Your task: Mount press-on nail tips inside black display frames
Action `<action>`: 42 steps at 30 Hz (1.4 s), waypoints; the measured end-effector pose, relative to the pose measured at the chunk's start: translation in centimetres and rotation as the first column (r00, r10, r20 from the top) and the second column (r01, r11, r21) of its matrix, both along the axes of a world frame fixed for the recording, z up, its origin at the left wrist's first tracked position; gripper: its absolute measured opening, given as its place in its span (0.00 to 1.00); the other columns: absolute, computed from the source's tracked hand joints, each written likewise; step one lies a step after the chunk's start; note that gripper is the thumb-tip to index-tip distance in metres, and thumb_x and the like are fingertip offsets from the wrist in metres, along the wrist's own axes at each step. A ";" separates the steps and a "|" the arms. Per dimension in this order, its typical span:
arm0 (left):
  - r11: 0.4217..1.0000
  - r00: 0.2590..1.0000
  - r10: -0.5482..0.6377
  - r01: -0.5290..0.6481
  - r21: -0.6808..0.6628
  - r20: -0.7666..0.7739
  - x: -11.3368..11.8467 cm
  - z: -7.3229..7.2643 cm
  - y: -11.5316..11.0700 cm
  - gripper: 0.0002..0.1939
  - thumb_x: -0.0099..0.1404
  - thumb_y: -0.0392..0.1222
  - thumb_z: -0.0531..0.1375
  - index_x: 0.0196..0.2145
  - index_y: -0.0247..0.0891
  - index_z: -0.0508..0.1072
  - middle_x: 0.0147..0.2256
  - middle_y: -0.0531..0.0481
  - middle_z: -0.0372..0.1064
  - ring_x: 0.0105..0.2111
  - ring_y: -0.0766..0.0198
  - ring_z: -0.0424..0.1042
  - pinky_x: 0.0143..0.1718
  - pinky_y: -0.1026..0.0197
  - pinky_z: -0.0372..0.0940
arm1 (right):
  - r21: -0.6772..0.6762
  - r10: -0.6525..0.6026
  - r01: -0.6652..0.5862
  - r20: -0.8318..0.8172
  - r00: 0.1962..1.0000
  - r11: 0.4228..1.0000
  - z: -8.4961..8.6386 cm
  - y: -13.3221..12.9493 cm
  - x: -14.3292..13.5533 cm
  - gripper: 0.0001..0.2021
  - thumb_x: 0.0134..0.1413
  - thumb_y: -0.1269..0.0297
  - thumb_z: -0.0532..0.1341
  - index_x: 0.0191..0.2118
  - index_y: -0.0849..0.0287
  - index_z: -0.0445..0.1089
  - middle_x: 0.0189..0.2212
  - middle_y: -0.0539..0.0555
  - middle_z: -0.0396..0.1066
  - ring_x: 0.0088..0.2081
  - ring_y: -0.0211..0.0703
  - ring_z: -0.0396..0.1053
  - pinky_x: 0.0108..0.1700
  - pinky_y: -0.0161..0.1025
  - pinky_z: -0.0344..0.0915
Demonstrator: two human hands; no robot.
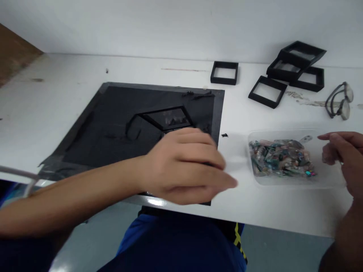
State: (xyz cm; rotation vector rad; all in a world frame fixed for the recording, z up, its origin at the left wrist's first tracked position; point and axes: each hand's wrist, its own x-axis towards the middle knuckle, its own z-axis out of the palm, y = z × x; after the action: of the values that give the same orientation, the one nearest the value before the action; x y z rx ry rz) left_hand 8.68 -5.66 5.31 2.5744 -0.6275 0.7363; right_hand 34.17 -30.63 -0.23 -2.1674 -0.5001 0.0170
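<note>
My left hand (187,166) is over the right part of a black mat (113,117), its fingers curled together. Whatever they hold, if anything, is hidden, though a dark patch shows between them. Just beyond it, an opened black frame with a clear window (172,118) lies on the mat, partly covered by the hand. At the right edge, my right hand (347,155) is at the end of a clear plastic tub (326,177). Its index finger points left, while the other fingers are bent around something I cannot make out. Small wrapped pieces (280,156) in mixed colours fill much of the tub.
A single black frame (224,81) stands near the wall. Further right are another frame (268,104) and a stack of frames (295,68). Eyeglasses (340,102) lie at the right. A small black scrap (224,135) rests between mat and tub. The table's front edge is close to my lap.
</note>
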 end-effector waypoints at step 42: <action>0.870 0.875 0.273 -0.047 0.490 -0.399 11.6 -1.8 -6.3 0.12 0.61 0.23 0.58 0.36 0.37 0.74 0.35 0.51 0.75 0.34 0.60 0.75 0.21 0.59 0.41 | -0.238 -0.018 0.004 -0.055 0.998 0.971 1.0 1.2 -2.3 0.18 0.52 0.44 0.62 0.40 0.50 0.80 0.21 0.48 0.67 0.25 0.40 0.65 0.25 0.37 0.57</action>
State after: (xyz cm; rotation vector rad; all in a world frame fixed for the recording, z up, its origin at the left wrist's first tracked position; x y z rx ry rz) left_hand 20.31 -12.00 3.46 3.1218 -0.4707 -0.0194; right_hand 31.88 -29.46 0.80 -2.3969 -0.4730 0.1388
